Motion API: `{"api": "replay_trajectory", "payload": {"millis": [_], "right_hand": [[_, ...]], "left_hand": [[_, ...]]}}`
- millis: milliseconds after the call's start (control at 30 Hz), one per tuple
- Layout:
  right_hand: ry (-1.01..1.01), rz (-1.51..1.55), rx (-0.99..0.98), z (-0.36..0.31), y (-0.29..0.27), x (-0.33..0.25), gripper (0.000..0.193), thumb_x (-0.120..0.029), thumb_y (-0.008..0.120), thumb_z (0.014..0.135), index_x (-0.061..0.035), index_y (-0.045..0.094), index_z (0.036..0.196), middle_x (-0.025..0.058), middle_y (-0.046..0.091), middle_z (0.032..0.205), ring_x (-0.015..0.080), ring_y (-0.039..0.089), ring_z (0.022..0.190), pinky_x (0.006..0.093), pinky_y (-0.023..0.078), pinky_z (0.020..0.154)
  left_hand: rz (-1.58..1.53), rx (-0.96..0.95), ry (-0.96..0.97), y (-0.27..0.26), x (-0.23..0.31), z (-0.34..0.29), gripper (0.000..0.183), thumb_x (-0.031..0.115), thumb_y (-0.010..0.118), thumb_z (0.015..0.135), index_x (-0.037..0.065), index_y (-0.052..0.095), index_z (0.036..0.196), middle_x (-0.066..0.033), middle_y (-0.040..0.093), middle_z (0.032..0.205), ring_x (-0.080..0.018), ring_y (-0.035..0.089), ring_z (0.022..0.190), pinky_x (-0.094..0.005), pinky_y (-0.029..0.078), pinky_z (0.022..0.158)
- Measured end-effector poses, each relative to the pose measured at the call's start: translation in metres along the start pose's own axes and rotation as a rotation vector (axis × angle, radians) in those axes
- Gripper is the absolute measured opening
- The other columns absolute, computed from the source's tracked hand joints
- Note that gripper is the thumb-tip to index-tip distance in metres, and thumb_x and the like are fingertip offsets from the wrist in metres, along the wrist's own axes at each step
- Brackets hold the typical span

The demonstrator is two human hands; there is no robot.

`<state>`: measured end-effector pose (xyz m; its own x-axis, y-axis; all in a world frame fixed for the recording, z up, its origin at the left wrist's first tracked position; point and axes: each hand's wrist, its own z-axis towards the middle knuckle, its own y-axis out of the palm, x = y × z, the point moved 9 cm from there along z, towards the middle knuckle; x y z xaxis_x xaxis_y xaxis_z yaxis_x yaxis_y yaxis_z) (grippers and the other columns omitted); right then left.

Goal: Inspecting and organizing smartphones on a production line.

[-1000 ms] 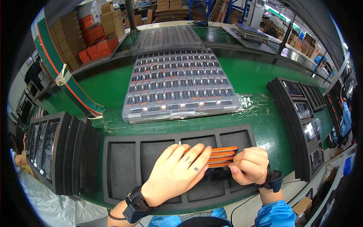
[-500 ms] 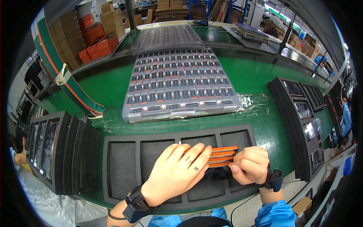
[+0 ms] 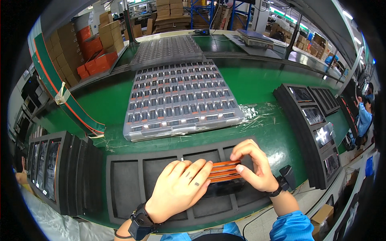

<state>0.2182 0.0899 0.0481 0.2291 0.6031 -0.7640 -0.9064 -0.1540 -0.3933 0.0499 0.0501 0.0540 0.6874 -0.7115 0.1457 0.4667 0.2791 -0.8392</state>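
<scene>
Gripping the left part of a stack of orange-edged flat panels with the left hand, with fingers closed over it; at the right end, framing the corner with the right hand, with thumb and bent forefinger well parted, too close to tell whether touching. Held above the right half of a black foam tray, by the counter's front edge.
</scene>
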Motion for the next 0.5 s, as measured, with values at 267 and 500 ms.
{"api": "replay_trajectory", "payload": {"millis": [267,500], "right_hand": [[0.343,0.473,-0.372,-0.012,0.036,0.027,0.045,-0.006,0.062,0.091,-0.0020,0.049,0.134,0.0083,0.053,0.131,0.0199,0.049,0.129,0.0368,0.036,0.113],[0.471,0.738,-0.436,-0.019,0.047,0.043,0.049,-0.014,0.062,0.095,-0.0030,0.044,0.139,0.0102,0.052,0.132,0.0208,0.050,0.128,0.0369,0.036,0.112]], "left_hand": [[0.001,0.028,0.021,-0.001,0.002,0.000,0.043,0.017,0.075,0.081,0.008,0.065,0.122,-0.0049,0.070,0.117,-0.0241,0.065,0.095,-0.0381,0.052,0.088],[0.028,-0.058,0.009,-0.005,0.007,0.002,0.053,0.039,0.079,0.080,0.008,0.066,0.122,-0.0010,0.067,0.094,-0.0177,0.065,0.080,-0.0312,0.050,0.071]]}}
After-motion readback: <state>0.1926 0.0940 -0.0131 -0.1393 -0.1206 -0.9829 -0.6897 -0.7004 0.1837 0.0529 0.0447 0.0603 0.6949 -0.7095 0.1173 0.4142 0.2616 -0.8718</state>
